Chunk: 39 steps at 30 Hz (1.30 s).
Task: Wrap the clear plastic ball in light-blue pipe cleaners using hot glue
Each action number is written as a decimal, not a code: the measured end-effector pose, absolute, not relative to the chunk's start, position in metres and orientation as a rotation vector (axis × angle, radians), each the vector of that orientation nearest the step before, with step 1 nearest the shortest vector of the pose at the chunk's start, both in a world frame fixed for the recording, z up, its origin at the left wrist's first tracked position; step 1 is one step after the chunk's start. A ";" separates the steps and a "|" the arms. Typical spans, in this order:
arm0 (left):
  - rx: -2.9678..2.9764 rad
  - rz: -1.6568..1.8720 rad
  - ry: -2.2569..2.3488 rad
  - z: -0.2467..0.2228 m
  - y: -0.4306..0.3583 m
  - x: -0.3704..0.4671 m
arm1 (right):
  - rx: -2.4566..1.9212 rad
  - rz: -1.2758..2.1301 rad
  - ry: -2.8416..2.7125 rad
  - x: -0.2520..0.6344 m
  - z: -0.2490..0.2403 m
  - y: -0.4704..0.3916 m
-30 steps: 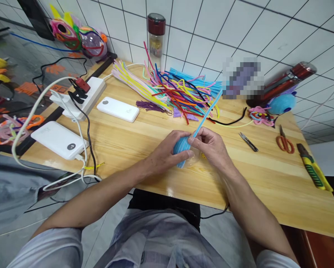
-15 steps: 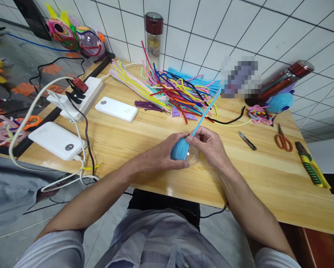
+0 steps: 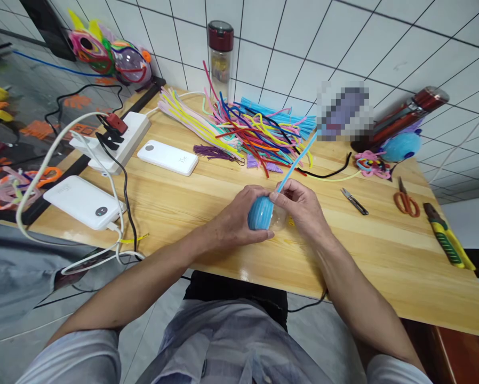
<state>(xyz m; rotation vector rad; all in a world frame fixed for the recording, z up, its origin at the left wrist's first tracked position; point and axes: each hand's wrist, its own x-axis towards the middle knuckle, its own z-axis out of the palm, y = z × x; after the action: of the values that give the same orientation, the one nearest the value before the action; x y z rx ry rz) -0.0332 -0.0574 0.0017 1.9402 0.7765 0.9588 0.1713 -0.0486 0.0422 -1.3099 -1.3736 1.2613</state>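
Note:
A clear plastic ball [image 3: 260, 214], its left part wrapped in rows of blue pipe cleaner, is held above the wooden table. My left hand [image 3: 239, 216] curls round the wrapped side, thumb along the bottom. With thumb and forefinger, my right hand [image 3: 299, 205] pinches a blue pipe cleaner [image 3: 297, 162] where it meets the top of the ball. The free end of that strand slants up and to the right. The ball's right part is bare, see-through and partly hidden by my right fingers.
Behind the ball lies a pile of coloured pipe cleaners [image 3: 259, 133]. To the right are thread snips [image 3: 354, 201], scissors [image 3: 406, 200] and pliers [image 3: 445, 237]. White power banks [image 3: 167, 157] and a power strip [image 3: 129, 138] with cables lie left. A red flask [image 3: 403, 117] leans by the wall.
Both hands and the ball have shifted very slightly to the right in view. My grip on the ball and on the pipe cleaner looks the same.

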 end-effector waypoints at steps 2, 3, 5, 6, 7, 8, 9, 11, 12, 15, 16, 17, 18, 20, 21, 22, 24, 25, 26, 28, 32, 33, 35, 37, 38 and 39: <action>1.944 0.968 0.767 0.002 -0.058 -0.033 | -1.300 1.283 -1.353 0.171 0.040 -0.048; 1.944 0.969 0.763 0.002 -0.058 -0.033 | -1.290 1.296 -1.340 0.171 0.039 -0.048; 1.944 0.975 0.762 0.003 -0.058 -0.033 | -1.267 1.329 -1.306 0.170 0.038 -0.047; 1.951 0.983 0.761 0.002 -0.058 -0.032 | -1.256 1.347 -1.284 0.170 0.037 -0.047; 1.962 0.998 0.760 0.001 -0.058 -0.032 | -1.246 1.367 -1.260 0.169 0.037 -0.047; 1.974 1.019 0.757 0.000 -0.058 -0.031 | -1.236 1.386 -1.238 0.169 0.038 -0.047; 1.987 1.043 0.754 -0.002 -0.058 -0.030 | -1.228 1.403 -1.221 0.169 0.038 -0.047; 2.003 1.082 0.760 -0.006 -0.057 -0.029 | -1.221 1.423 -1.199 0.169 0.038 -0.047; 2.005 1.093 0.767 -0.008 -0.057 -0.028 | -1.221 1.429 -1.190 0.169 0.038 -0.047; 1.995 1.090 0.799 -0.011 -0.057 -0.027 | -1.219 1.442 -1.163 0.169 0.037 -0.047; 1.990 1.082 0.807 -0.011 -0.058 -0.027 | -1.217 1.447 -1.160 0.169 0.037 -0.047; 1.982 1.072 0.813 -0.010 -0.058 -0.027 | -1.213 1.455 -1.160 0.169 0.037 -0.047; 1.967 1.058 0.821 -0.009 -0.058 -0.027 | -1.208 1.462 -1.161 0.169 0.037 -0.047; 1.917 1.004 0.838 -0.004 -0.059 -0.027 | -1.197 1.473 -1.164 0.168 0.036 -0.048; 1.881 0.966 0.844 -0.002 -0.059 -0.027 | -1.193 1.475 -1.169 0.167 0.036 -0.048; 1.842 0.928 0.845 0.000 -0.059 -0.027 | -1.194 1.473 -1.176 0.166 0.036 -0.048; 1.773 0.871 0.840 0.003 -0.059 -0.028 | -1.206 1.461 -1.191 0.166 0.036 -0.049; 1.751 0.860 0.839 0.004 -0.058 -0.028 | -1.213 1.457 -1.197 0.166 0.036 -0.049; 1.740 0.860 0.841 0.005 -0.058 -0.027 | -1.220 1.453 -1.201 0.166 0.036 -0.049; 1.751 0.875 0.852 0.005 -0.058 -0.026 | -1.227 1.442 -1.207 0.167 0.038 -0.049; 1.851 0.929 0.845 0.003 -0.058 -0.024 | -1.226 1.378 -1.241 0.168 0.042 -0.049; 1.877 0.944 0.836 0.002 -0.057 -0.023 | -1.223 1.364 -1.247 0.169 0.042 -0.049; 1.918 0.972 0.809 -0.001 -0.057 -0.023 | -1.219 1.362 -1.251 0.169 0.042 -0.049; 1.939 0.994 0.792 -0.004 -0.057 -0.024 | -1.212 1.384 -1.235 0.168 0.041 -0.049; 1.942 1.001 0.793 -0.006 -0.057 -0.024 | -1.208 1.396 -1.224 0.168 0.041 -0.049; 1.941 1.004 0.798 -0.007 -0.057 -0.024 | -1.206 1.405 -1.215 0.168 0.040 -0.049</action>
<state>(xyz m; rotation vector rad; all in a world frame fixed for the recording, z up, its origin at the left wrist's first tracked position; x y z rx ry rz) -0.0242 -0.0565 -0.0072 1.9409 0.7979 1.0035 0.1678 -0.0494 0.0403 -1.2063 -1.2149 1.4046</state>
